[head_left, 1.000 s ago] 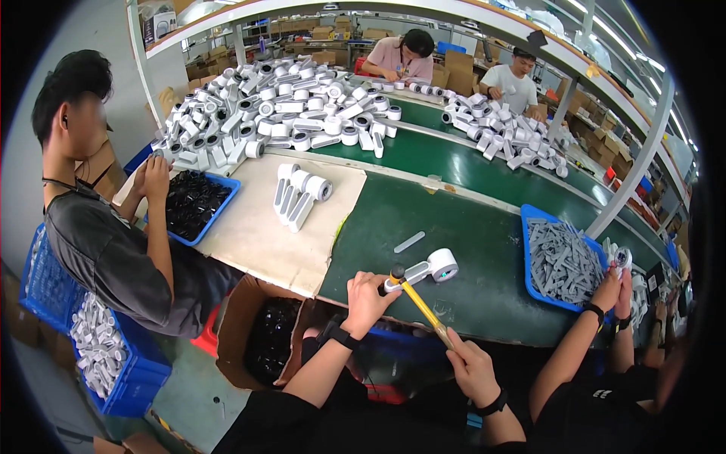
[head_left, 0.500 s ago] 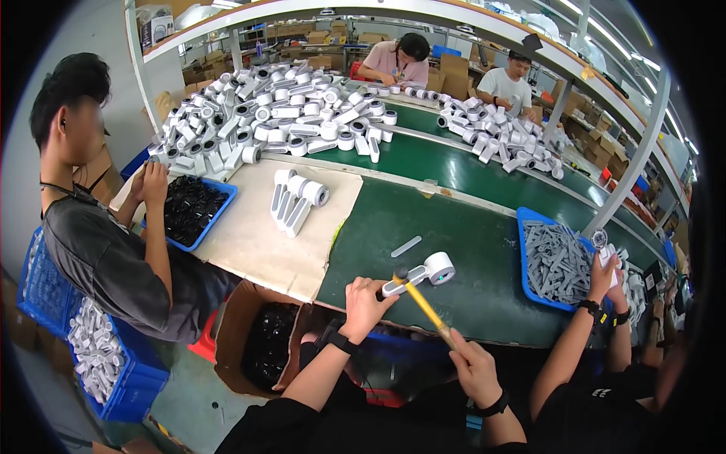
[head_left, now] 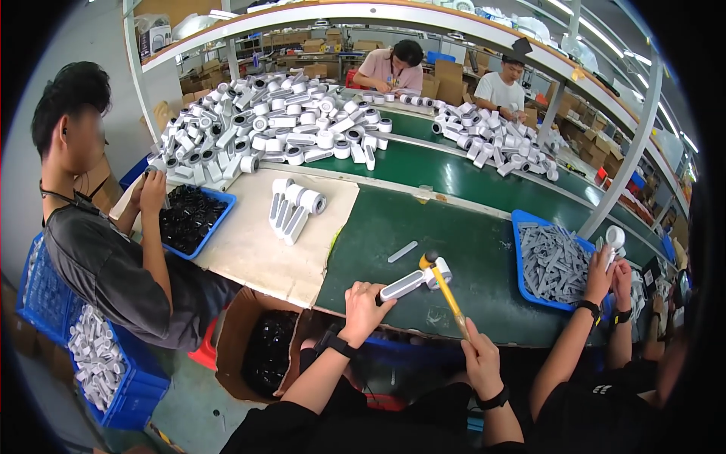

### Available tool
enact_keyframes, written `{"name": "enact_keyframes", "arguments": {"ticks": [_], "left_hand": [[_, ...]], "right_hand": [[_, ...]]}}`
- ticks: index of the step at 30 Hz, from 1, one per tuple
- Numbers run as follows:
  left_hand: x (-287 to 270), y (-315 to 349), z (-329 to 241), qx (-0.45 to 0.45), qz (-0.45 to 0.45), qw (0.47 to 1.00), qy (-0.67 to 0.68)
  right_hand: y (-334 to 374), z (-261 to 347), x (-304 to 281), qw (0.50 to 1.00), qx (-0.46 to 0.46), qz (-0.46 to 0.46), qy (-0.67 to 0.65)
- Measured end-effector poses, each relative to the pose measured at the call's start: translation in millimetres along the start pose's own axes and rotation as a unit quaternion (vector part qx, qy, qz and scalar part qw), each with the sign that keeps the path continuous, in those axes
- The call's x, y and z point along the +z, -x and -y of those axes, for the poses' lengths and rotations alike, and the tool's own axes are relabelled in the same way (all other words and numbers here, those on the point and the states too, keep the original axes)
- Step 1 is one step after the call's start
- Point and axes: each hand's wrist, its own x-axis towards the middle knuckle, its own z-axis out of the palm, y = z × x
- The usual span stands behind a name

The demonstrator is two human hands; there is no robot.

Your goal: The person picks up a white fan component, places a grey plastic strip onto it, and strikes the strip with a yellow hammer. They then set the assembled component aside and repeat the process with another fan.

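Note:
My left hand is closed on the handle end of a white device, with a grey strip set along its handle and a round head at its far end. My right hand grips the lower handle of a hammer with a yellow shaft. The hammer's yellow and black head lies in front of the device's round head and partly hides it; whether they touch I cannot tell. Just beyond, a loose grey strip rests on the green work surface.
Several similar devices lie on the cardboard sheet to the left. A blue tray of grey strips stands at right, beside a co-worker's hands. Another person works at left by a tray of black parts. White devices are heaped behind.
The hammer head has moved right, from over the device's handle to its round head. The device has turned in my left hand. My right hand has shifted slightly right.

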Motion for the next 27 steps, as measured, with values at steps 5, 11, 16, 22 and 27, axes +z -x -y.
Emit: {"name": "enact_keyframes", "arguments": {"ticks": [5, 11, 16, 22, 27], "left_hand": [[-9.3, 2.0, -5.4, -0.044, 0.018, 0.995, 0.082], [-53.1, 5.1, 15.7, -0.373, 0.18, 0.516, 0.749], [-56.8, 21.7, 4.2, -0.077, -0.096, 0.992, -0.037], [-59.8, 11.0, 28.3, -0.078, -0.035, 0.993, 0.077], [-57.8, 10.3, 35.1, -0.061, -0.034, 0.995, 0.071]], "right_hand": [[10.1, -3.6, 3.5, 0.999, 0.024, 0.018, -0.022], [24.0, -6.0, 14.9, 0.975, 0.095, 0.005, -0.2], [12.5, 1.1, 21.9, 0.976, 0.078, 0.05, -0.197], [-7.5, 43.0, 24.0, 0.995, -0.061, 0.044, -0.066], [-5.9, 43.5, 28.3, 0.992, -0.055, 0.111, 0.005]]}}
